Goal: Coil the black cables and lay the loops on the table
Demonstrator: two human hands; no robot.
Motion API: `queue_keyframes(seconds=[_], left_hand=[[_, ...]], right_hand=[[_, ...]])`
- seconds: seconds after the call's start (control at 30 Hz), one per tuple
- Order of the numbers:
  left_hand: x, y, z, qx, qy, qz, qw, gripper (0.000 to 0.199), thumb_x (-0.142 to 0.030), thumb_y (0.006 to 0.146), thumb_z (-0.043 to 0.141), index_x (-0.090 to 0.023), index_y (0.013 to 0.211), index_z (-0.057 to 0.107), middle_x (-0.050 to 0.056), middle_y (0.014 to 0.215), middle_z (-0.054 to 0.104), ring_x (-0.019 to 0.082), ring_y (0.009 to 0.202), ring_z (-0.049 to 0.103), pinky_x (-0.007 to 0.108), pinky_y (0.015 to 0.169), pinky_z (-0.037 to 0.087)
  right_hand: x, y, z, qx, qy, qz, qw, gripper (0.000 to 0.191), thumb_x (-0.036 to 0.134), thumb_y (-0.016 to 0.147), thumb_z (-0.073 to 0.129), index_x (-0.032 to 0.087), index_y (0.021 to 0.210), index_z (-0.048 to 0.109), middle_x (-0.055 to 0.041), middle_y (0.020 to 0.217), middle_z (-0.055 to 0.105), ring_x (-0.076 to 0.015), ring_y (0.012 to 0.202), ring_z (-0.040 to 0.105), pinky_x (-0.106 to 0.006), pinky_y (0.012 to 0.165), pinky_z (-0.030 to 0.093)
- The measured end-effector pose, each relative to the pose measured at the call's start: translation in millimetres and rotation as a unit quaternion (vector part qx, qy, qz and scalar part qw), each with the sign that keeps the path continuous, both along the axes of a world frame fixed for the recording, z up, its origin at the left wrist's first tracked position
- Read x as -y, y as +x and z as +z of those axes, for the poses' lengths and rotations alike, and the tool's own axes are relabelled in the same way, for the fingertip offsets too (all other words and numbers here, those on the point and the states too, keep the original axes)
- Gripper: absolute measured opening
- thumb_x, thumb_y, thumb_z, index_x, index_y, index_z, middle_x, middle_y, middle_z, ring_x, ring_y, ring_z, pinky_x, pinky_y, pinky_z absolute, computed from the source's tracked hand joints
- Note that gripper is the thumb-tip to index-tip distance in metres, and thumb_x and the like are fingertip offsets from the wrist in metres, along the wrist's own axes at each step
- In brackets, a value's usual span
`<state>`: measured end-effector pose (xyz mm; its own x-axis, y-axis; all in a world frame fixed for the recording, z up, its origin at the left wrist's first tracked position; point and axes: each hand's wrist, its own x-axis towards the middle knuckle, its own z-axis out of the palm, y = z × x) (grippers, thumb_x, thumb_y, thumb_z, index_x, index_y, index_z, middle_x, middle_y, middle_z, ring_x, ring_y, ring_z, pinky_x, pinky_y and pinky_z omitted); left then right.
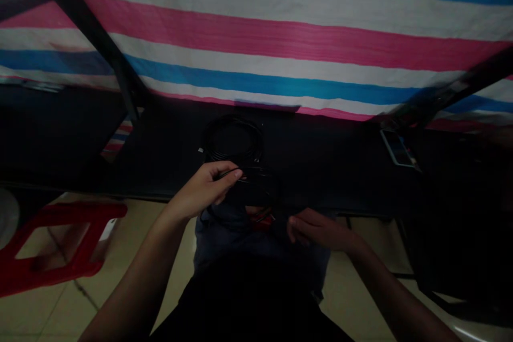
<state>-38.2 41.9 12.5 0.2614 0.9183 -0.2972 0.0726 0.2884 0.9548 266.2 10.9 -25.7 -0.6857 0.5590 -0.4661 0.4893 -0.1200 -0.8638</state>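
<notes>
My left hand [214, 181] pinches a loop of thin black cable [276, 184] near the front edge of the dark table [320, 160]. The held loops hang over my lap, with a small metal plug end showing low near its right side. Just beyond, a coiled black cable [206, 141] lies on the table, its light connector tips showing at the sides. To the right of the held cable is my right hand [308, 227], its fingers curled together; whether anything thin is between them is too dark to make out.
A phone [397, 148] lies on the table at the right. Dark metal frame bars [88, 21] rise at left and right before a striped sheet [280, 37]. A red plastic stool [84, 246] stands on the floor at the left.
</notes>
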Motion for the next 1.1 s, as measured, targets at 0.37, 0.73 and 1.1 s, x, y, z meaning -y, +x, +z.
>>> queue_keyframes(seconds=[0.37,0.73,1.1], left_hand=[[22.2,6.8,-11.3,-0.048,-0.027,-0.132,0.99,0.031,-0.045,0.091,0.063,-0.017,0.104,0.071,-0.003,0.069,0.059,0.011,0.059,0.051,0.022,0.053,0.042],[5.2,37.9,-25.2,0.024,-0.075,-0.155,0.985,0.042,-0.053,0.093,0.059,-0.017,0.114,0.065,-0.008,0.062,0.046,0.007,0.048,0.035,0.019,0.044,0.028],[-16.2,60.6,-25.8,0.066,-0.128,-0.072,0.987,0.034,-0.05,0.085,0.072,-0.021,0.092,0.055,-0.014,0.05,0.032,0.004,0.04,0.021,0.015,0.037,0.017]], right_hand=[[-0.6,-3.0,-13.3,0.187,0.028,0.08,0.979,0.042,0.045,0.096,0.052,0.018,0.065,0.059,0.0005,0.06,0.052,-0.01,0.051,0.04,-0.025,0.048,0.028],[-14.7,7.4,-0.2,-0.004,-0.017,-0.094,0.995,0.075,0.08,0.094,0.025,0.019,0.061,0.054,0.0053,0.049,0.037,-0.0094,0.046,0.032,-0.025,0.047,0.026],[-39.1,-2.1,5.5,0.155,0.121,0.025,0.98,0.045,0.045,0.101,0.043,0.015,0.082,0.071,-0.0031,0.069,0.062,-0.0139,0.06,0.053,-0.026,0.057,0.034]])
